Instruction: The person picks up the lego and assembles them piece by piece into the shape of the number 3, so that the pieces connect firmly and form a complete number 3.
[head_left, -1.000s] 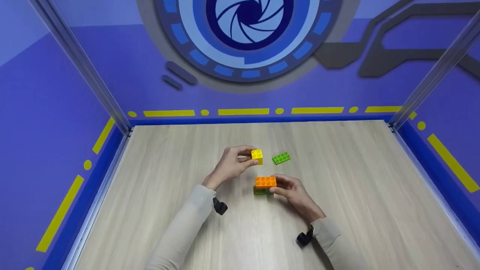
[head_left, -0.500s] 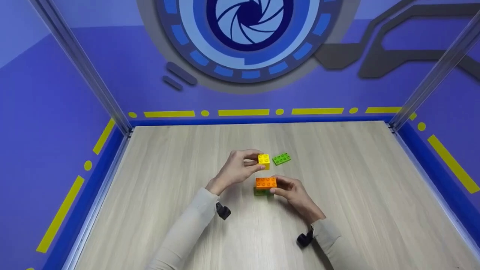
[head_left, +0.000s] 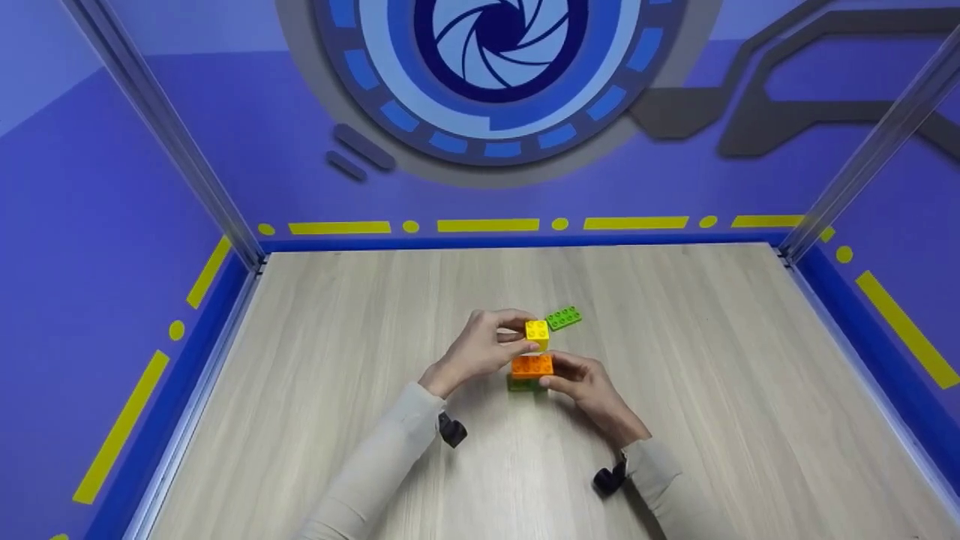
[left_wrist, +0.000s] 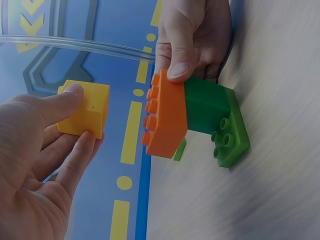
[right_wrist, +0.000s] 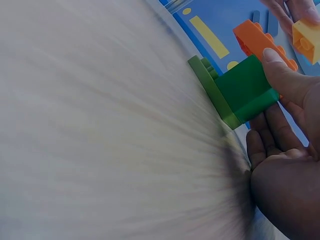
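Observation:
My left hand [head_left: 480, 349] pinches a yellow square building brick [head_left: 536, 334] between thumb and fingers, studs up. It hovers just behind and above an orange brick [head_left: 532, 366], and the left wrist view shows a gap between the two. The orange brick tops a small stack: under it is a dark green brick [left_wrist: 207, 106], standing on one end of a light green plate [left_wrist: 240, 142] with bare studs at the other. Around the right side of this stack, my right hand [head_left: 596, 394] holds the orange and dark green bricks, its thumb on the orange one.
Behind the stack, a loose light green studded plate [head_left: 564, 318] lies on the wooden table [head_left: 712, 360]. Blue printed panels [head_left: 480, 195] stand along the back and both sides. A dark camera [head_left: 453, 430] is strapped to the left wrist, another camera [head_left: 609, 480] to the right.
My left hand has carried the yellow brick rightward and toward the front, from left of the loose plate to close by the orange brick. The right hand and the stack stay in place.

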